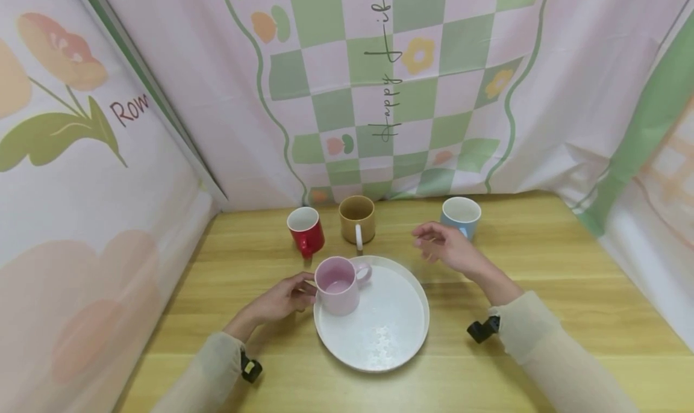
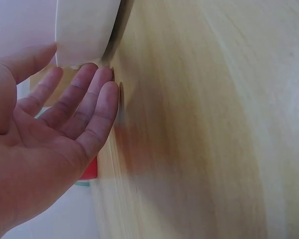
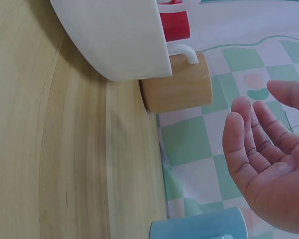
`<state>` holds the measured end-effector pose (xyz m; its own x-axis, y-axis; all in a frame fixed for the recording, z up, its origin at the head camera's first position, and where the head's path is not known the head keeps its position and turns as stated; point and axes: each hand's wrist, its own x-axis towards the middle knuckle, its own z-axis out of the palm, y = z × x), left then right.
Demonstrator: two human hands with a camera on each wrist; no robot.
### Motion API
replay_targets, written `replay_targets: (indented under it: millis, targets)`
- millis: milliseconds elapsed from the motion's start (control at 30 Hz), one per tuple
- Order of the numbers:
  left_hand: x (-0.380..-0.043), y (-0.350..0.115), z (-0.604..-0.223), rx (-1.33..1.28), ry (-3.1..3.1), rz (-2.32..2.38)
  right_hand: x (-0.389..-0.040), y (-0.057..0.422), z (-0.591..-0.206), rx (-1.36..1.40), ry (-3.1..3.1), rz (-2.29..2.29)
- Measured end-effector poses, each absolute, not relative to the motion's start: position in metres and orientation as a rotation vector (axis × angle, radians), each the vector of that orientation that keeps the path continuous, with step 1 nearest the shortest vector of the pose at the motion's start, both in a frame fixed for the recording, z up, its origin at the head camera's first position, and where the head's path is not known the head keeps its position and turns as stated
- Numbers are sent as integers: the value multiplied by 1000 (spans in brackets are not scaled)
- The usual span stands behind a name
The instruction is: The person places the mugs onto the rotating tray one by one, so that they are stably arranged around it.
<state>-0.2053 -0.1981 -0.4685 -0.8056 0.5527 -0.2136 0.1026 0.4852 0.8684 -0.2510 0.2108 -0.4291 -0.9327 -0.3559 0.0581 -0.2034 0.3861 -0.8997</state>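
Note:
A pink mug [image 1: 340,300] stands upright on the left part of a round white tray [image 1: 390,329], its handle turned right. Beside it, my left hand [image 1: 282,298] has its fingers loosely bent at the tray's left rim, close to the mug. In the left wrist view the palm of that hand [image 2: 52,137] holds nothing, and the thumb tip overlaps the tray's edge. My right hand [image 1: 449,249] hovers with relaxed fingers right of the tray, partly covering a light blue mug [image 1: 470,228]. Nothing lies in its palm in the right wrist view.
Behind the tray stand a red mug [image 1: 311,239] and a tan mug [image 1: 349,229] with a white handle. The wooden table [image 1: 260,365] ends at a checkered curtain [image 1: 374,100] at the back. Another printed cloth [image 1: 81,220] hangs on the left.

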Motion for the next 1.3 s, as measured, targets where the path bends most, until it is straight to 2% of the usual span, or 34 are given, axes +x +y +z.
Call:
replay_targets:
  millis: [1300]
  targets:
    - [-205, -198, -471, 538, 2269, 1256, -242, 261, -432, -332, 2558, -1589]
